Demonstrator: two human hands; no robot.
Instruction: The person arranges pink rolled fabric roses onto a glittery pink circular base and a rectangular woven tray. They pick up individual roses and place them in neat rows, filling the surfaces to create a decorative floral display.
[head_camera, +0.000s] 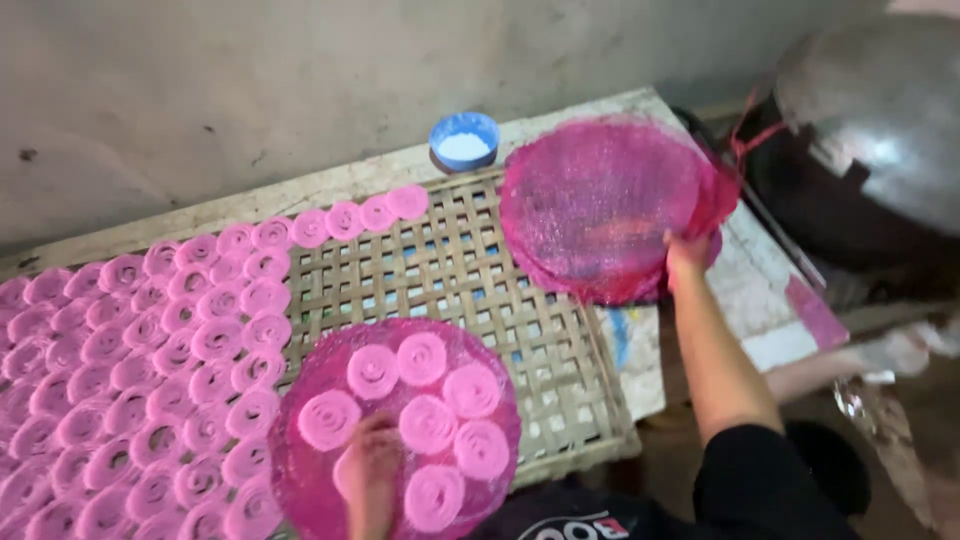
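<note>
Your left hand (368, 470) is pinching a pink coil on the loaded round mesh tray (300, 470), fingers closed; your right hand (686, 256) is gripping the empty tray stack (600, 205), steadying it.

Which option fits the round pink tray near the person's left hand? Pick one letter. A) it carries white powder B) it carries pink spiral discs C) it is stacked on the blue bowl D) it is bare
B: the round pink tray by the left hand carries several pink spiral discs, lying flat on its surface.
</note>
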